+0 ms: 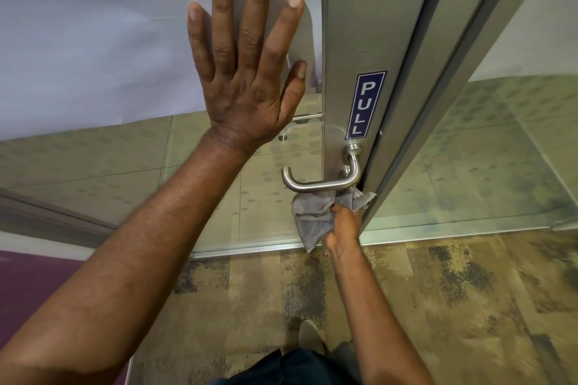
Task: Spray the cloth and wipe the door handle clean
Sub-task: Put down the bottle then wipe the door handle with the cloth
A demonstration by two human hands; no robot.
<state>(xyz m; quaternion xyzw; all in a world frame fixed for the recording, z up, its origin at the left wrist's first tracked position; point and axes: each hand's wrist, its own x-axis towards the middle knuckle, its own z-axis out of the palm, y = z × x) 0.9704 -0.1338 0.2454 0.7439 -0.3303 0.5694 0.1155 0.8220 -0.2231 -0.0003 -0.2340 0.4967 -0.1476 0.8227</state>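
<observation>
Currently I read the task as well into its wiping stage: no spray bottle is in view, and my right hand [342, 225] grips a bunched grey cloth [316, 212] held up against the underside of the door handle [322, 183], near the bend where the lever turns back toward the door. Whether the cloth is damp I cannot tell from its look. The lever's top face, its free curled end and the round base [353, 149] above are bare of cloth, so I judge those parts either done or waiting; no visible smear settles it. My left hand [240, 72] is flat, fingers straight and spread, pressed on the glass panel [93, 25] beside the metal door stile [350, 25], presumably steadying the door. Materials: the handle is brushed steel, round in section, a smooth U-return lever; wiping should slide easily. The cloth looks like soft napped microfibre, creased, with one corner hanging down. The stile is matt grey metal carrying a blue PULL sticker [364, 105]. Below lies mottled brown carpet [453, 291].
</observation>
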